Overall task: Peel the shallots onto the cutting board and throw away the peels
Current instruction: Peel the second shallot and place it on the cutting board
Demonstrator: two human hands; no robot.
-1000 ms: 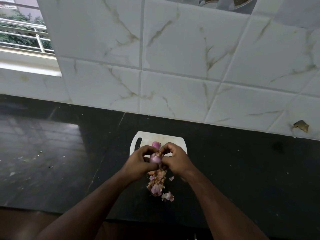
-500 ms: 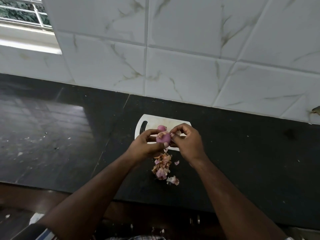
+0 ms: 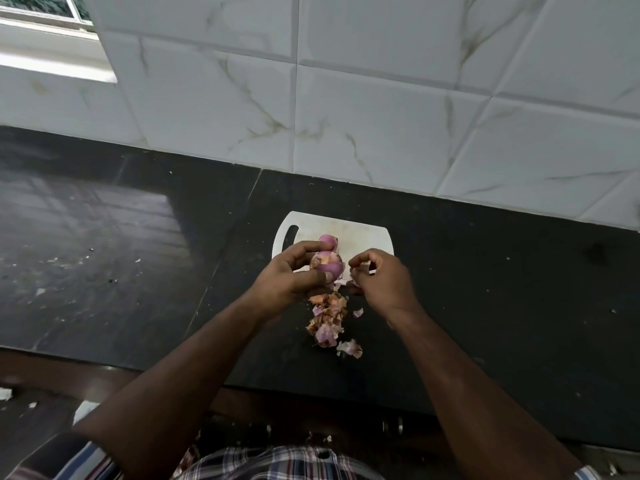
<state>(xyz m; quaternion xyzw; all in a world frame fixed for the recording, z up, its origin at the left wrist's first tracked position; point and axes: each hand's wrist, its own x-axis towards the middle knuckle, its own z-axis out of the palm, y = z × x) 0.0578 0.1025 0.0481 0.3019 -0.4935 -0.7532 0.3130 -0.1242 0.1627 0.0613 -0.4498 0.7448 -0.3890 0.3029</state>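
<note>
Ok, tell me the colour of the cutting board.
White. The cutting board lies on the black counter, clearest in the head view.

1. I see a counter point(image 3: 485, 306) of dark polished stone, glossy on the left where it mirrors the light, duller elsewhere.
2. The wall tiles point(image 3: 363, 126) look like glazed ceramic, white with a marble pattern, smooth and faintly shiny.
3. The cutting board point(image 3: 363, 237) looks like white matt plastic.
4. The shallot point(image 3: 329, 266) in the left hand point(image 3: 294, 275) has a smooth purple surface with dry scraps stuck on.
5. The peels point(image 3: 329, 320) look papery and crinkled.
6. The shirt point(image 3: 277, 462) is checked woven cloth.
</note>
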